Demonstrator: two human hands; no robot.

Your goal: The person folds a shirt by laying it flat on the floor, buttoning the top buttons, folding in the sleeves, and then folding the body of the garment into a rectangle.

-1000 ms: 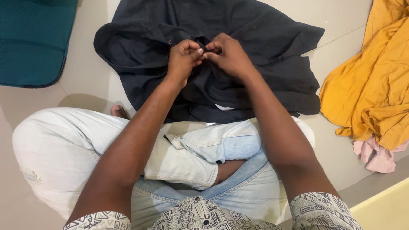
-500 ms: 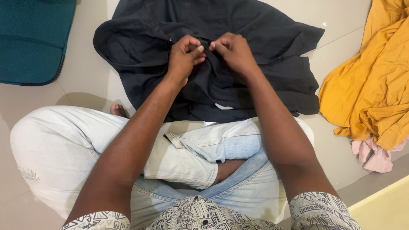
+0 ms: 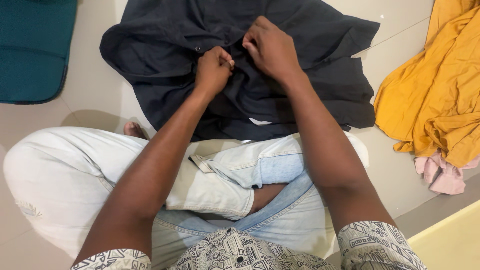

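A dark navy shirt lies crumpled on the pale tiled floor in front of my crossed legs. My left hand is closed in a pinch on the shirt's front edge, close to a small button. My right hand rests just beyond and to the right of it, fingers curled into the same dark cloth. The two hands are almost touching. What lies under the fingertips is hidden.
A teal cushion sits at the upper left. A yellow garment is heaped at the right with a pink cloth below it. My light denim legs fill the foreground. A pale yellow edge shows at the bottom right.
My right hand has slid a little farther up the shirt, away from my left. My left hand stays pinched on the cloth. The view has shifted slightly.
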